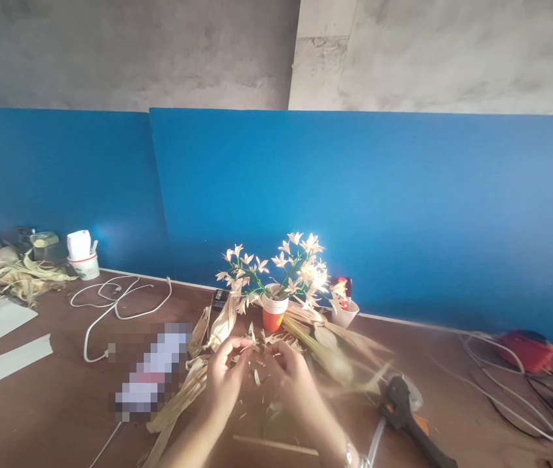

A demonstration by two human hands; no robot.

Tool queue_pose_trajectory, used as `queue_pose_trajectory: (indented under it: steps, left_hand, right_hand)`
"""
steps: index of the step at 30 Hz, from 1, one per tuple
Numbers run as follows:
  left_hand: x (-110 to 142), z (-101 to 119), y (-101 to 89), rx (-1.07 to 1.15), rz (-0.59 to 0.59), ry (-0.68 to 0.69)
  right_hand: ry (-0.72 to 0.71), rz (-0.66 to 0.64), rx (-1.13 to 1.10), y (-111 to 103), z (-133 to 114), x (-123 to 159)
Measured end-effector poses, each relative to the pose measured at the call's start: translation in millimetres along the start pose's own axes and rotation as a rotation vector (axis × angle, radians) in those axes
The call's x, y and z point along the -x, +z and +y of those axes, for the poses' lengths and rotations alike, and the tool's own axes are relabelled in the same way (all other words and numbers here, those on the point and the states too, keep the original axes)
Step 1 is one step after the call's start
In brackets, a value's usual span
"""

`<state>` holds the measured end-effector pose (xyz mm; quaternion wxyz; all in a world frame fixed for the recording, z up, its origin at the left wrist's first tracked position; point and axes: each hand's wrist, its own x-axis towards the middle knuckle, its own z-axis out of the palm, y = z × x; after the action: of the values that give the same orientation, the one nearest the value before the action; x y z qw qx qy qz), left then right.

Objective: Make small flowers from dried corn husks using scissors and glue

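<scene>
My left hand (pixel 228 365) is pinched on a small pale strip of corn husk, held just in front of the cup. Close to its right, my right hand (pixel 290 369) has its thumb and fingers curled together; whatever it may hold is too small to make out. Beyond both hands stands a red and white paper cup (pixel 273 316) with wired sprays of pale husk flowers (pixel 308 270) on green stems. Cut husk scraps (pixel 257 377) lie on the table below my fingers. Dry corn husks (pixel 183 393) spread to the left, and more husks (pixel 328 351) lie to the right.
A black glue gun (pixel 401 406) lies right of my right forearm. Pixelated at left is an oblong object (pixel 152 377), near a white cable (pixel 120 302). A white cup (pixel 345 315) stands behind the husks. Blue panel (pixel 378 208) closes off the table's back.
</scene>
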<state>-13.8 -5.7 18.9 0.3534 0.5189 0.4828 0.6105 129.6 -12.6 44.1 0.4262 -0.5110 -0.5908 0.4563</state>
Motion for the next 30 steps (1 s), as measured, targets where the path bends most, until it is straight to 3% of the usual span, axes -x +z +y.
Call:
queue_pose_trajectory:
  steps: [7, 13, 19, 24, 28, 30]
  left_hand:
    - [0.5, 4.6, 3.3, -0.025, -0.151, 0.228]
    - [4.5, 6.2, 3.4, -0.074, -0.26, 0.269]
    - [8.1, -2.3, 12.2, 0.001, -0.068, 0.057]
    - [6.2, -1.9, 12.8, -0.014, -0.171, -0.003]
    - [4.0, -3.6, 14.4, 0.029, -0.16, -0.028]
    - [2.7, -5.8, 16.1, 0.099, -0.153, -0.126]
  right_hand:
    - [0.063, 0.05, -0.194, -8.3, -4.2, -6.6]
    - [0.151, 0.076, -0.137, -10.2, -1.4, -10.1]
    - [0.147, 0.075, -0.18, -10.8, -1.0, -10.3]
    - [0.074, 0.097, -0.014, -12.6, 9.5, -13.4]
    - [0.05, 0.084, 0.022, -14.8, 10.2, -12.8]
    - [0.022, 0.076, -0.018, -15.9, 6.4, -11.4]
